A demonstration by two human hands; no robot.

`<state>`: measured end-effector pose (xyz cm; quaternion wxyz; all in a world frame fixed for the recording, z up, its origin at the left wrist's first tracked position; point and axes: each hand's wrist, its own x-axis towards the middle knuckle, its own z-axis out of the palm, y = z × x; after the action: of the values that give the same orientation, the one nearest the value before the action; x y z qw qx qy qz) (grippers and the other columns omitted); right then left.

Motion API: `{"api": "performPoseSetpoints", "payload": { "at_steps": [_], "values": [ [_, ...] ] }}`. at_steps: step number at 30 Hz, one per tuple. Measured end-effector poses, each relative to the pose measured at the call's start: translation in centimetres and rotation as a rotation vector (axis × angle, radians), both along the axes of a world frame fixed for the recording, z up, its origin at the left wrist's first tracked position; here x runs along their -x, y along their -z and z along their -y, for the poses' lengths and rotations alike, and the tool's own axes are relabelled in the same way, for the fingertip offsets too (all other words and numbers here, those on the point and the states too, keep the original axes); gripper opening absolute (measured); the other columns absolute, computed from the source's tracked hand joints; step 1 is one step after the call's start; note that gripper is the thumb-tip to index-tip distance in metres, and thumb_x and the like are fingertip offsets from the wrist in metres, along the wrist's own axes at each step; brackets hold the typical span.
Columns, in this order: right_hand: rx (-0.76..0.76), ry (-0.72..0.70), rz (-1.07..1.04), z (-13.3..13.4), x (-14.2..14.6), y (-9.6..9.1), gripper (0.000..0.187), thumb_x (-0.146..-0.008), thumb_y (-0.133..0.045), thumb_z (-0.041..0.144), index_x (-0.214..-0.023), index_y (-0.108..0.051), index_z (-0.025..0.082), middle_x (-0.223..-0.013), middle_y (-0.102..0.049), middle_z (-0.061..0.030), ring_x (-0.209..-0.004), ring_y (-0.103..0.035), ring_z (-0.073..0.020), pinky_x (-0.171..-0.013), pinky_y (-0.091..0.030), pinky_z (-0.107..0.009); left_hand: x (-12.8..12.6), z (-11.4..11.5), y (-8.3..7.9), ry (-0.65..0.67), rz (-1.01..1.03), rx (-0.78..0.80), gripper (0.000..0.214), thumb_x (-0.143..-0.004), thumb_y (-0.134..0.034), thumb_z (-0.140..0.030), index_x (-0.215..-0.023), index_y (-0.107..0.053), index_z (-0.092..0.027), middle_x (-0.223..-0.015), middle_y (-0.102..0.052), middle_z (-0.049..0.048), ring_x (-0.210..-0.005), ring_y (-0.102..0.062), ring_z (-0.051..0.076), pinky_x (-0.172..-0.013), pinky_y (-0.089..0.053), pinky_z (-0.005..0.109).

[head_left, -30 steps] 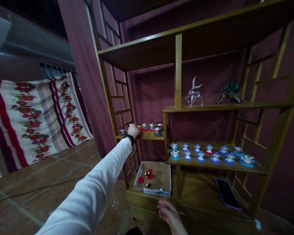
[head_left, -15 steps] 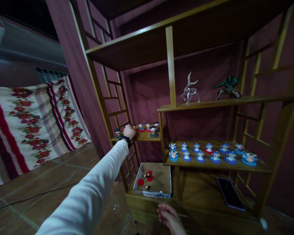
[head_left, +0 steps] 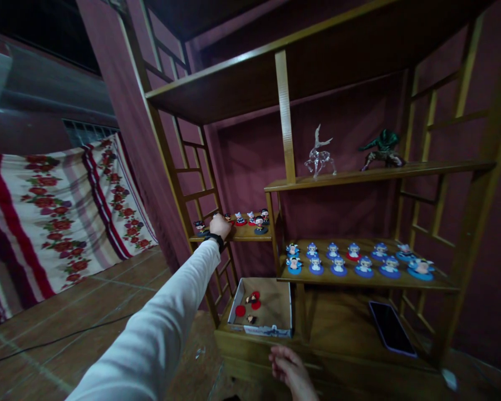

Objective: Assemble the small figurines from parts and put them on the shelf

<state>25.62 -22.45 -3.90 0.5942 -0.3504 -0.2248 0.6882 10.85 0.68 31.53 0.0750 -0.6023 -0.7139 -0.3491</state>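
My left hand, with a dark band at the wrist, reaches in among small figurines on the upper left shelf. Its fingers are closed in front of it, and the back of the hand hides what they hold. Close on its left stands a dark-haired figurine; to its right are white-headed figurines and another dark-haired one. Low in front of the cabinet hovers my right hand, fingers loosely bent and apart, nothing in it. Above that hand a cardboard box holds several small figure parts and red discs.
Several blue-and-white figurines line the lower right shelf. Higher up stand a clear deer and a green-caped figure. A phone lies on the cabinet's bottom board. A flowered blanket hangs at left; a cable crosses the floor.
The view has shifted slightly. Both hands stay in nearly the same places, the left at the upper left shelf and the right below the box.
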Motion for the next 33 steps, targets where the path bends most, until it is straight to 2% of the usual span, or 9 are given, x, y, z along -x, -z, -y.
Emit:
{"api": "performPoseSetpoints", "payload": {
  "at_steps": [10,20,24,26,29,31,33],
  "values": [
    [0.007,0.003,0.006,-0.3,0.0,0.3,0.036,-0.039,-0.080,0.036,-0.067,-0.066,0.018,-0.062,-0.066,-0.0016,-0.051,-0.055,-0.0102,-0.052,-0.043,-0.023,0.0,0.3,0.2,-0.004,0.002,-0.013,0.044,-0.065,-0.065,-0.035,-0.100,-0.056,-0.011,-0.101,-0.063,0.0191,-0.097,-0.059,0.030,-0.076,-0.047,0.033],
    [-0.007,0.062,0.061,0.7,0.0,-1.0,0.036,-0.042,-0.078,0.038,-0.069,-0.067,0.018,-0.066,-0.067,-0.0036,-0.057,-0.058,-0.0130,-0.056,-0.045,-0.024,-0.5,1.4,-0.2,-0.019,0.031,-0.018,0.045,-0.063,-0.067,-0.035,-0.099,-0.054,-0.010,-0.102,-0.062,0.0199,-0.099,-0.058,0.030,-0.077,-0.046,0.033],
    [0.011,0.092,0.066,1.0,-0.1,-1.5,0.037,-0.038,-0.079,0.038,-0.067,-0.066,0.018,-0.066,-0.067,-0.0039,-0.059,-0.058,-0.0138,-0.058,-0.045,-0.025,-0.7,2.4,-0.4,0.005,0.052,-0.024,0.043,-0.064,-0.066,-0.030,-0.100,-0.053,-0.010,-0.102,-0.061,0.0195,-0.100,-0.057,0.030,-0.078,-0.045,0.033],
    [0.023,0.087,0.069,1.0,-0.2,-1.5,0.039,-0.037,-0.080,0.038,-0.067,-0.066,0.018,-0.067,-0.067,-0.0044,-0.059,-0.059,-0.0142,-0.058,-0.046,-0.026,-0.8,3.3,-0.3,0.035,0.055,-0.067,0.038,-0.067,-0.063,-0.025,-0.101,-0.052,-0.011,-0.103,-0.061,0.0182,-0.100,-0.057,0.029,-0.081,-0.044,0.034],
    [0.031,0.049,0.066,0.7,-0.5,-1.1,0.042,-0.036,-0.081,0.039,-0.069,-0.067,0.018,-0.067,-0.067,-0.0046,-0.058,-0.059,-0.0138,-0.059,-0.046,-0.027,-0.7,6.0,0.6,0.134,0.023,-0.243,0.031,-0.074,-0.052,-0.019,-0.105,-0.051,-0.013,-0.107,-0.058,0.0153,-0.104,-0.054,0.025,-0.087,-0.042,0.034],
    [0.026,0.028,0.057,0.5,-0.7,-0.7,0.042,-0.036,-0.081,0.039,-0.068,-0.067,0.018,-0.066,-0.067,-0.0041,-0.057,-0.058,-0.0129,-0.059,-0.046,-0.026,-0.5,8.6,2.2,0.241,-0.010,-0.381,0.032,-0.078,-0.048,-0.019,-0.109,-0.050,-0.016,-0.111,-0.056,0.0125,-0.108,-0.050,0.023,-0.094,-0.038,0.034],
    [0.020,0.019,0.052,0.3,-0.7,-0.5,0.041,-0.037,-0.082,0.040,-0.069,-0.067,0.019,-0.066,-0.068,-0.0037,-0.056,-0.058,-0.0122,-0.060,-0.046,-0.026,-0.2,11.3,4.7,0.326,-0.002,-0.456,0.032,-0.079,-0.045,-0.020,-0.111,-0.050,-0.019,-0.114,-0.054,0.0100,-0.111,-0.048,0.022,-0.098,-0.035,0.035]
  ]
}}
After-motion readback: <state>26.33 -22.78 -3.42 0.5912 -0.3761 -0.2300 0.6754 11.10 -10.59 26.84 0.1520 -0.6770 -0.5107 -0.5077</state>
